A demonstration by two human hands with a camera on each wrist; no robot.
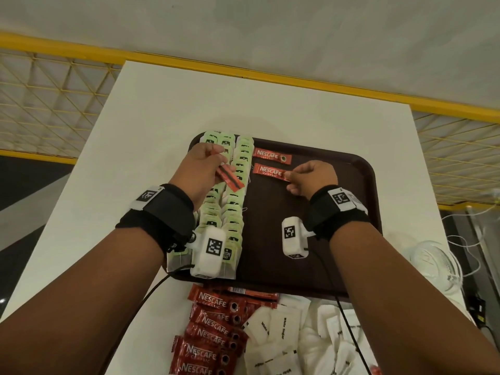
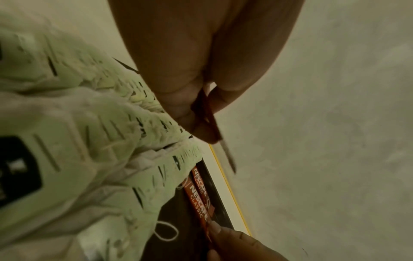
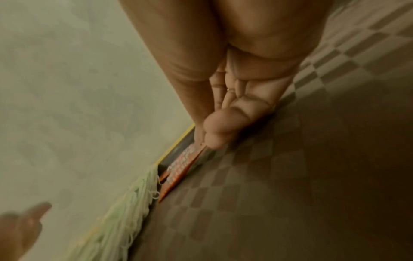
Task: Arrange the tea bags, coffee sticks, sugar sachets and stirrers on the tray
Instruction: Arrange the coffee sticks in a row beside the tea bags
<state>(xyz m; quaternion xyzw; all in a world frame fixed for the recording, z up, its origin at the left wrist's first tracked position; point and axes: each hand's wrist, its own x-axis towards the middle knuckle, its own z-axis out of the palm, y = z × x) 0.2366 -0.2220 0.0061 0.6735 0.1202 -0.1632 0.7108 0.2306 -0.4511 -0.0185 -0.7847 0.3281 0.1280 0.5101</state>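
We are laying coffee sticks on the tray (image 1: pixel 362 185), using the two rows of tea bags (image 1: pixel 232 201) that run down its left part as our landmark. Just right of those rows, at the tray's far end, one coffee stick (image 1: pixel 272 155) lies flat with its long axis crosswise, pointing away from the tea bags. A second coffee stick (image 1: pixel 270 171) lies just nearer us, almost parallel to the first. Our right hand (image 1: pixel 315 180) pinches the end of that second stick farthest from the tea bags, thumb and forefinger curled on it, so this hand is the one placed to square it. Our left hand (image 1: pixel 201 169) hovers over the tea bags, its fingers (image 2: pixel 178 98) clenched on a spare coffee stick (image 1: pixel 230 178) that slants diagonally. We judge the next move turns on swinging that slanted stick crosswise, to match the two already down. The loose coffee sticks (image 1: pixel 211 334) and sugar sachets (image 1: pixel 273 336) wait on the bench (image 1: pixel 151 125), at the tea bags' near end.
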